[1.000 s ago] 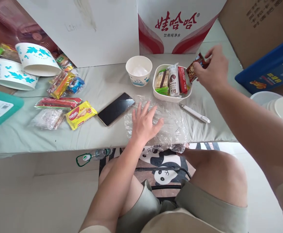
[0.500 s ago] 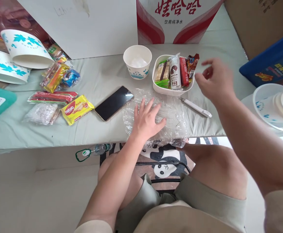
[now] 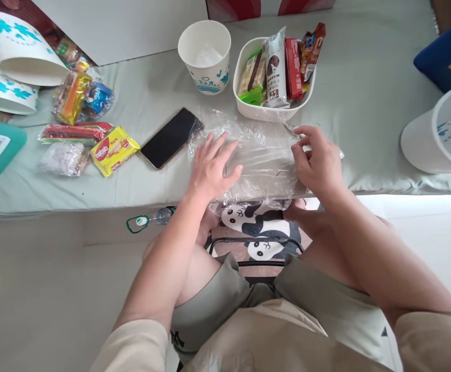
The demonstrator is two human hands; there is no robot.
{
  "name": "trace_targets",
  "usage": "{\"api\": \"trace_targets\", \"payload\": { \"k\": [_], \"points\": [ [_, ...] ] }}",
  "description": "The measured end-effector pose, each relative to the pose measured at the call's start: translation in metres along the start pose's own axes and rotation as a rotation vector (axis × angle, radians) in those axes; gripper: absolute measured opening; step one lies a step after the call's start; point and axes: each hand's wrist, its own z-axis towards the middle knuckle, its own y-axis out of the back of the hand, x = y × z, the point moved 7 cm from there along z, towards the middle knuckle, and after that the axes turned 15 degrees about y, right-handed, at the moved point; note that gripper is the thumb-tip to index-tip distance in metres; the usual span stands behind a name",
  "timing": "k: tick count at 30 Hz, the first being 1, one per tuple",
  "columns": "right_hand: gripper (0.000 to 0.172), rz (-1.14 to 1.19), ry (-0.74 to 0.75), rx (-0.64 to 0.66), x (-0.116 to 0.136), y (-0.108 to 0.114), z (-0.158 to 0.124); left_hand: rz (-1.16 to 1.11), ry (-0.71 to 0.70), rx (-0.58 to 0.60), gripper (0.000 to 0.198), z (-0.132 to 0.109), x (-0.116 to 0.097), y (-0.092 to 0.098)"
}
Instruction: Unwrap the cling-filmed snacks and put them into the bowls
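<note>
Fingers of our left hand [image 3: 212, 173] lie spread on the plastic film [image 3: 262, 155] before the tray [image 3: 262, 112]; our right hand's [image 3: 320, 163] curl beside it, pinch indeterminable. We judge this film-steadying; next requires even pressure.

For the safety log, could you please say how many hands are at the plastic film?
2: left hand spread on the plastic film; right hand at its right edge, over the cutter.

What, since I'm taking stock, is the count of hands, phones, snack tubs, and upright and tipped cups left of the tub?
Hands: 2
Phone: 1
Snack tub: 1
Upright cup: 1
Tipped cups: 2
Total: 7
</note>
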Motion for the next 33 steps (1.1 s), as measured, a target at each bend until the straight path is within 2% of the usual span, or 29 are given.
{"api": "trace_targets", "payload": {
  "k": [2, 4, 7, 10, 11, 13, 15, 17, 19, 22, 26, 29, 31, 33],
  "points": [
    [0.039, 0.021, -0.01, 0.006, -0.005, 0.0, 0.0, -0.025, -0.096, -0.062, 0.061, -0.01, 0.0, 0.007],
    [0.041, 0.007, 0.007, -0.022, -0.009, 0.002, 0.001, -0.042, -0.233, -0.083, 0.061, -0.027, -0.01, 0.013],
    [0.039, -0.038, 0.098, -0.116, -0.004, 0.014, 0.001, -0.001, -0.388, 0.024, 0.063, -0.06, -0.031, 0.013],
    [0.033, -0.005, 0.356, -0.121, 0.027, 0.028, -0.008, 0.139, -0.366, 0.176, 0.07, -0.085, -0.037, 0.003],
    [0.034, 0.025, 0.48, -0.079, 0.041, 0.029, -0.015, 0.184, -0.344, 0.204, 0.074, -0.091, -0.035, -0.001],
    [0.045, 0.042, 0.687, 0.09, 0.067, 0.021, -0.036, 0.25, -0.307, 0.222, 0.079, -0.096, -0.029, -0.006],
    [0.059, -0.037, 0.759, 0.309, 0.078, 0.002, -0.059, 0.29, -0.275, 0.214, 0.082, -0.097, -0.023, -0.01],
    [0.063, -0.152, 0.733, 0.457, 0.074, -0.015, -0.075, 0.307, -0.251, 0.207, 0.081, -0.095, -0.019, -0.012],
    [0.06, -0.207, 0.711, 0.494, 0.067, -0.023, -0.08, 0.308, -0.227, 0.206, 0.077, -0.092, -0.017, -0.012],
    [0.058, -0.197, 0.674, 0.476, 0.056, -0.019, -0.074, 0.3, -0.197, 0.223, 0.073, -0.089, -0.014, -0.009],
    [0.072, -0.158, 0.606, 0.432, 0.045, -0.003, -0.065, 0.315, -0.146, 0.26, 0.071, -0.089, -0.007, -0.004],
    [0.079, -0.17, 0.586, 0.453, 0.038, 0.0, -0.069, 0.319, -0.137, 0.265, 0.07, -0.09, -0.004, -0.002],
    [0.078, -0.18, 0.563, 0.469, 0.03, 0.001, -0.072, 0.305, -0.172, 0.239, 0.071, -0.09, -0.005, -0.001],
    [0.076, -0.193, 0.524, 0.437, 0.021, 0.005, -0.071, 0.278, -0.232, 0.163, 0.069, -0.09, -0.009, 0.004]
  ]
}}
